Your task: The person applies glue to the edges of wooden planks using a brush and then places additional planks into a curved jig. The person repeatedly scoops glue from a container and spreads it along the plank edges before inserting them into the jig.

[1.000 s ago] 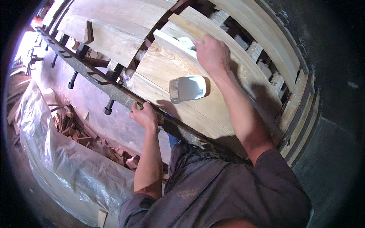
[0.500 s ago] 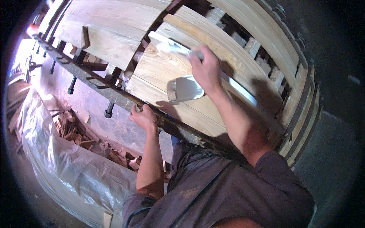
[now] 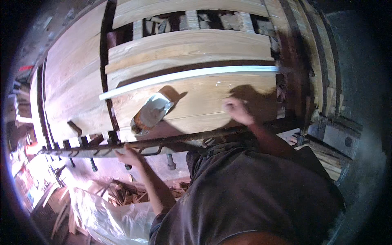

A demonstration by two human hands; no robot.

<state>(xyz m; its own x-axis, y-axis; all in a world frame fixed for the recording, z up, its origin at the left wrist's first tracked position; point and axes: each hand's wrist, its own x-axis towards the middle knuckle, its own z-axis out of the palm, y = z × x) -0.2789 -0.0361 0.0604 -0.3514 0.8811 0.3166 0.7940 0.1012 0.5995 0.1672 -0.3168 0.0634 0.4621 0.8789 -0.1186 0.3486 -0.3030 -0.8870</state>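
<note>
My left hand (image 3: 131, 157) is at the dark metal rail (image 3: 153, 150) along the near edge of the bench, its fingers bent around the rail's edge. Over the pale wooden panel (image 3: 192, 122) my right hand (image 3: 239, 111) hangs with curled fingers, slightly blurred; what they hold, if anything, does not show. A cut-open container (image 3: 156, 109) with white, glue-like paste inside lies tilted on that panel, to the left of my right hand. Beyond both runs a long narrow strip (image 3: 188, 76) with a white upper face, crossing the panel from left to right.
More pale boards (image 3: 75, 69) lie left of a dark crossbar (image 3: 105, 53). Bolts (image 3: 171, 162) hang under the rail. Below are clear plastic sheeting (image 3: 118, 216) and wood offcuts (image 3: 122, 192). Stacked timber with dark bars (image 3: 322, 61) stands at the right.
My view has turned, so the bench now lies more level. My right hand has left the white strip and come nearer, to the right of the container. My left hand stays on the rail.
</note>
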